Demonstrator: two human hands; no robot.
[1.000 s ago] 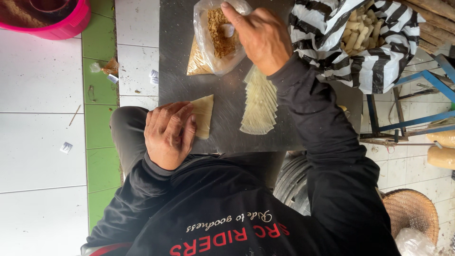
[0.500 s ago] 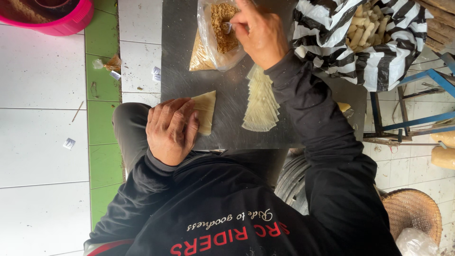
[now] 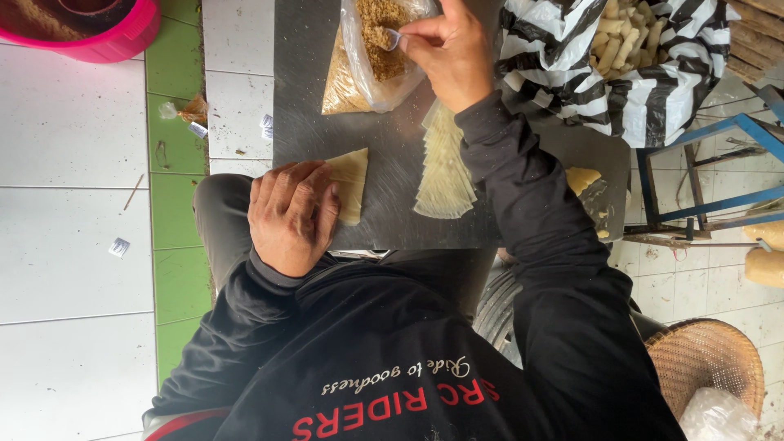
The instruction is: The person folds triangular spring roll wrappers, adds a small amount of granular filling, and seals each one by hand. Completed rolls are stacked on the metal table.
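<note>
Covering white and green floor tiles, a grey board holds wrappers.

Counts of the things on and around one dark surface, seen from above.

Two hands: the left hand and the right hand. One small spoon. One clear plastic bag of brown crumbly filling. One single pale wrapper sheet, and one fanned stack of wrapper sheets too thin to count one by one. One black-and-white striped bag holding many pale rolled pieces, too crowded to count. One pink basin at the top left corner. One woven basket at the lower right. One blue metal frame. About five small scraps lie on the floor tiles.
</note>
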